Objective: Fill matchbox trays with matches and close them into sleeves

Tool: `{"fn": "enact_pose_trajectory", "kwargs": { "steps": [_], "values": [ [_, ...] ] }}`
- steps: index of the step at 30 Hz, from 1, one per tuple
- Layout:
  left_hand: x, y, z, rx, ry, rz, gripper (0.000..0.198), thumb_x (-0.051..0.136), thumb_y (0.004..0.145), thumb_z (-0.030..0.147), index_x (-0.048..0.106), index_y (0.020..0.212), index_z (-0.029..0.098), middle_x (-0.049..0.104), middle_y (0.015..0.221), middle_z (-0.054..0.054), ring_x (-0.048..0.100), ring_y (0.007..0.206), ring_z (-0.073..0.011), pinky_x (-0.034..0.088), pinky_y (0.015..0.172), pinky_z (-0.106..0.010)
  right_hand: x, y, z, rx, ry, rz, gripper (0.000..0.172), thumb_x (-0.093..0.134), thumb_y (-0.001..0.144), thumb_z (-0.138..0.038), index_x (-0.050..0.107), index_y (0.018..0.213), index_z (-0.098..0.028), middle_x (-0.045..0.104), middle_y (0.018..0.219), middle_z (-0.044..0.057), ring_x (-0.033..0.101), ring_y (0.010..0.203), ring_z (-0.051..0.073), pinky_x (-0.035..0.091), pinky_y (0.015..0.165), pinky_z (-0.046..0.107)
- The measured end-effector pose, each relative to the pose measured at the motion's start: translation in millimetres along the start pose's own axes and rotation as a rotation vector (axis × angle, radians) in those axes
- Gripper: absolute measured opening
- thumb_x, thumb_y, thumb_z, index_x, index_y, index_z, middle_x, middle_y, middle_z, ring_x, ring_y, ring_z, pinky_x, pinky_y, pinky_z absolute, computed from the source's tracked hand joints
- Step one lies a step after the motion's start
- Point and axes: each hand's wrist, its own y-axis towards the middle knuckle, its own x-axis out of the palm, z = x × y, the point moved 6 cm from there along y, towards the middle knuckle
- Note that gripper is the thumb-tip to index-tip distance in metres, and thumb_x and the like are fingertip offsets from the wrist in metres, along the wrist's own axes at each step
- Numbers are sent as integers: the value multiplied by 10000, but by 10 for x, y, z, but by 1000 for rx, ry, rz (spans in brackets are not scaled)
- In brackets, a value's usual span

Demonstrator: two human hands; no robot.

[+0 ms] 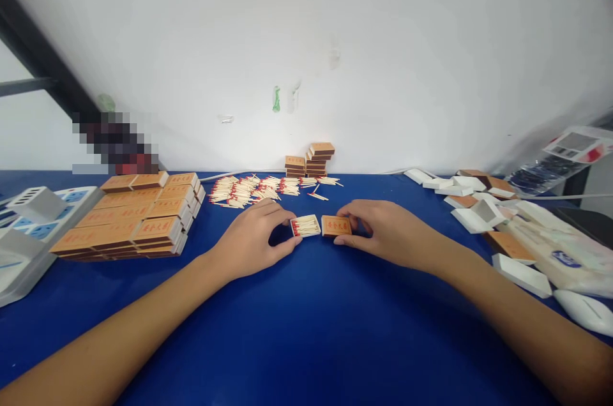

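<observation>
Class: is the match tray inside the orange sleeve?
No, the left hand holds the match tray beside the orange sleeve in the right hand.

The tabletop (306,329) is a smooth blue sheet with a soft sheen. The matchbox tray (305,226) is thin, matt white card, while the matchbox sleeve (336,225) and the stacked matchboxes (138,214) are matt orange-brown printed card. The loose matches (253,189) are pale bare wood with dull red heads, the power strips (29,233) are smooth white and grey plastic, and the clear bag (550,246) looks like glossy film.
</observation>
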Motion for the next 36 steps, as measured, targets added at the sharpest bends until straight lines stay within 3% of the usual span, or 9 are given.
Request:
{"fn": "enact_pose_trajectory", "kwargs": {
  "steps": [5,10,19,24,31,36],
  "values": [
    [-2,9,24,11,-46,-11,216,694,963,325,717,1127,187,720,1002,-54,654,961,-229,529,882,-398,18,-6,-101,-56,7,67,245,700,964,-405,679,1117,-215,729,995,56,674,863,222,455,703,318],
    [-37,34,-30,-55,-157,3,185,727,945,321,740,1107,233,742,998,-20,674,953,-209,527,889,-369,10,6,-44,-61,41,127,302,682,983,-430,665,1187,-209,742,1018,57,683,847,215,475,691,319],
    [-48,46,-23,-30,-260,23,277,772,929,336,744,1191,249,781,1047,-19,700,987,-209,536,909,-364,-4,-27,-127,-141,37,210,336,681,987,-429,666,1236,-203,742,1019,75,697,865,226,518,731,341],
    [-54,42,16,4,-324,48,337,809,904,388,750,1202,242,793,1049,-34,704,991,-222,534,920,-378,40,-54,-263,-165,118,216,387,681,996,-415,636,1320,-208,725,1024,66,695,874,210,549,739,329],
    [-57,35,74,32,-337,37,371,897,781,426,768,1074,239,763,924,-13,670,899,-206,512,840,-349,84,-108,-419,-249,79,230,408,591,1048,-372,590,1414,-191,706,1094,101,704,866,218,581,733,344],
    [-110,32,82,25,-240,60,334,857,845,364,736,1120,218,743,991,-40,674,912,-210,546,852,-364,84,-99,-336,-201,73,185,498,579,1046,-440,518,1498,-241,720,1134,106,726,944,249,600,799,384]
  ]
}}
